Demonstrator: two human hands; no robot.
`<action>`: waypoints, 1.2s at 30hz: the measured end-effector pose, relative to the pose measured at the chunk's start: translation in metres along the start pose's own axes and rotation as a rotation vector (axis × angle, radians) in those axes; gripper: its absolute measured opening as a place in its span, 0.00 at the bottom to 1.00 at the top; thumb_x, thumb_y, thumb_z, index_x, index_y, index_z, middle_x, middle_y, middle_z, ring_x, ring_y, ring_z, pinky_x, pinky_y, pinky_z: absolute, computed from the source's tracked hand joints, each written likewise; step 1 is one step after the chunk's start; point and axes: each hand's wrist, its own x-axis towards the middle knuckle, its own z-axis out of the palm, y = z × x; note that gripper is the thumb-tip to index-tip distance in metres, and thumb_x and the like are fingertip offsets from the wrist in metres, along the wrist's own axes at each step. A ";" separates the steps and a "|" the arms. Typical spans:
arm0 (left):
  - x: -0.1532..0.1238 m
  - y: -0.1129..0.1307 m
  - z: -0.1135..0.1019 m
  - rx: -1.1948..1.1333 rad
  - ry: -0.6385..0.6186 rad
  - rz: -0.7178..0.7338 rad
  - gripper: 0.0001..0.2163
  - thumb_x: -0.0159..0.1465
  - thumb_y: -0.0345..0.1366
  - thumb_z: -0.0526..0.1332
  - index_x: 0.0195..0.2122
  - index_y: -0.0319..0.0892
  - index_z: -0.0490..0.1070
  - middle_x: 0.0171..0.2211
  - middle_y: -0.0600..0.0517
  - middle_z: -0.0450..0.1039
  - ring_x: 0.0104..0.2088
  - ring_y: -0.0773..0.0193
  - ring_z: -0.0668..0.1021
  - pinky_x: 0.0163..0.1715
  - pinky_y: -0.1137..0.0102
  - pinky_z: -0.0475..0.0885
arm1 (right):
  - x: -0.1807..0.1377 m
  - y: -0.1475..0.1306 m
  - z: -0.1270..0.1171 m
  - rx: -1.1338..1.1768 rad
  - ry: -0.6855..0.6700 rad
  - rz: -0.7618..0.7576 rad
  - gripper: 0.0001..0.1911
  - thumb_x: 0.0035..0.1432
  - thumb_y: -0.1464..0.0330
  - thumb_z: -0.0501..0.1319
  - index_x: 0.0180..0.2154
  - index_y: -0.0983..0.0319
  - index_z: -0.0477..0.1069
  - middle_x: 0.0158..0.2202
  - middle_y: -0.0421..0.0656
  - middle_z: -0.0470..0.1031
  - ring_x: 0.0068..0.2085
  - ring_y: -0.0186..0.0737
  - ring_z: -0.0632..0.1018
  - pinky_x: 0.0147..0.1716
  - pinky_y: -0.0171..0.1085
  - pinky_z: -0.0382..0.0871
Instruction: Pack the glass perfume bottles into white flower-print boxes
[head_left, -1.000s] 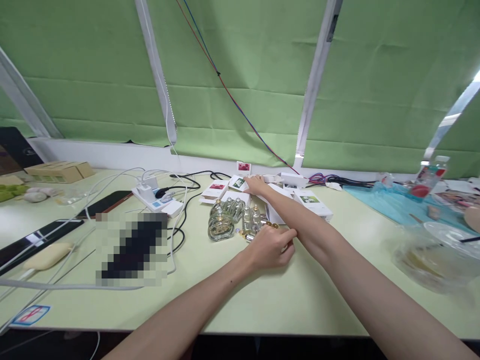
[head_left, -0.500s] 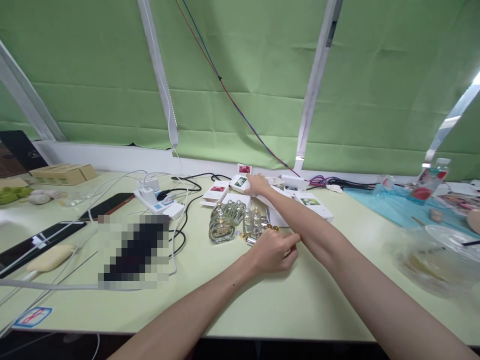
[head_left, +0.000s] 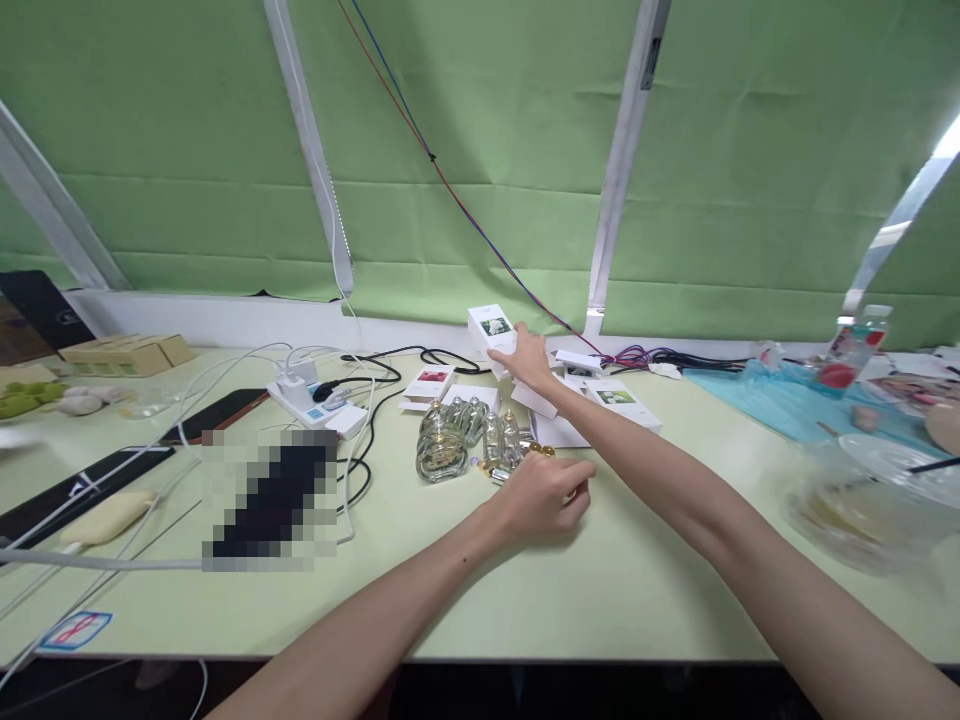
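My right hand reaches to the back of the table, closed on a small white box with a white-flower picture. The box is tilted and lifted above the other boxes. My left hand rests on the table near me, its fingers loosely curled and nothing seen in them. Just beyond it are several clear glass bottles, bunched together, and small gold-coloured caps. A white box with a red picture lies behind the bottles. Another box, with a green picture, lies right of my right forearm.
A white power strip with cables and a phone are on the left. Cardboard boxes stand farther back. To the right are a blue sheet, a plastic bottle and a clear plastic container.
My right hand has raised the white flower box from among the other boxes, up and slightly away. My left hand has stayed in nearly the same place.
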 end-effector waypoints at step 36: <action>0.012 -0.015 -0.014 0.153 0.372 -0.378 0.15 0.65 0.34 0.59 0.52 0.43 0.60 0.45 0.47 0.66 0.29 0.68 0.71 0.30 0.70 0.70 | -0.153 0.033 -0.060 0.710 0.352 0.210 0.39 0.51 0.47 0.66 0.58 0.58 0.58 0.42 0.44 0.73 0.41 0.45 0.77 0.40 0.42 0.71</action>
